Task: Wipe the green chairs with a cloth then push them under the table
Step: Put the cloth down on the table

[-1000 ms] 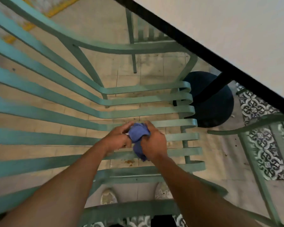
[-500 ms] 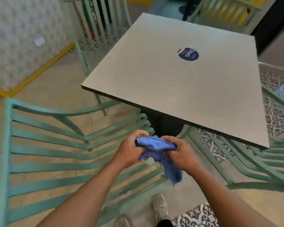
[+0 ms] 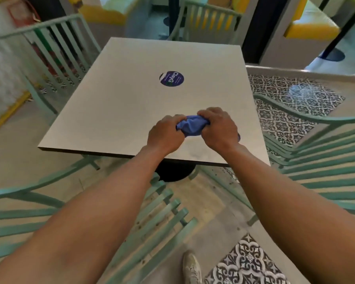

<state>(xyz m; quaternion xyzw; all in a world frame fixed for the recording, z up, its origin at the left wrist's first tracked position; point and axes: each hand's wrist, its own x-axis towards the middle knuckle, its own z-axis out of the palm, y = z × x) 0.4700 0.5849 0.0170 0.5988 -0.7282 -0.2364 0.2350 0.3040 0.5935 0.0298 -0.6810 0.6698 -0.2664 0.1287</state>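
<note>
A bunched blue cloth (image 3: 190,126) is held over the near part of the grey square table (image 3: 119,103). My left hand (image 3: 165,134) grips its left end and my right hand (image 3: 218,128) grips its right end, fingers curled round the fabric. One green slatted chair (image 3: 158,218) stands pulled out below my left arm, its seat slats toward the table. A second green chair (image 3: 324,160) stands at the right, beside the table's near right corner. Two more green chairs stand at the far left (image 3: 49,54) and far side (image 3: 209,19) of the table.
A round dark sticker (image 3: 172,78) lies on the tabletop. The table's black pedestal base (image 3: 175,171) shows under its near edge. My shoe (image 3: 191,267) stands on the floor between the two near chairs. Patterned tiles (image 3: 285,111) cover the floor at right.
My view has risen from the chair seat to the tabletop. Both hands, still holding the cloth, have moved from over the left chair's seat to above the table, bunching the cloth tighter.
</note>
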